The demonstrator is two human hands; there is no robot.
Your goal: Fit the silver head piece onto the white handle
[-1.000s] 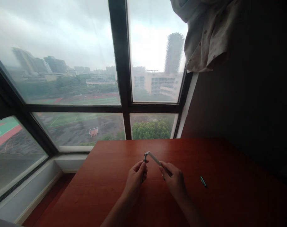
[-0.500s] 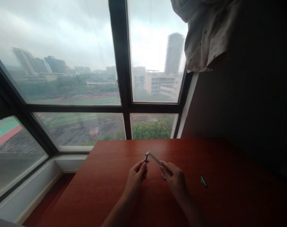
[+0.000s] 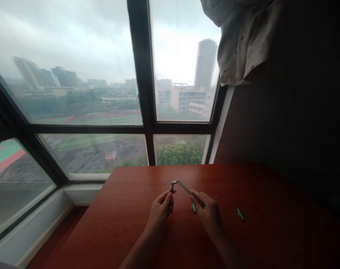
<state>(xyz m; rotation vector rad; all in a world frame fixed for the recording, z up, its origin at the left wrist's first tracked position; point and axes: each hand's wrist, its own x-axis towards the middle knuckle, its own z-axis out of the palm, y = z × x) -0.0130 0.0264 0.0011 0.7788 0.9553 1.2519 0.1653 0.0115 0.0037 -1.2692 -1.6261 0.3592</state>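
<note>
My left hand [image 3: 160,210] is closed around a dark, slim handle, of which a shiny metal end [image 3: 172,185] with a bent tip sticks up past the fingers. In my right hand [image 3: 207,211], thumb and fingers pinch a pale, straight stick [image 3: 184,186] that slants up to the left. Its far end is at the metal tip, with hardly any space between them; whether they touch I cannot tell. Just beneath my right fingers a small green piece with a light clip-like strip [image 3: 193,207] lies on the table, partly covered by the hand.
A second slim green piece [image 3: 240,214], like a pen part, lies right of my right hand on the reddish-brown wooden table [image 3: 125,198]. Large windows with dark frames [image 3: 147,129] stand beyond the table. A spotted curtain [image 3: 242,48] hangs at the upper right beside a dark wall.
The stick's far end has come slightly away from the metal tip, which has shifted a little left with my left hand. My right hand stays nearly in place.
</note>
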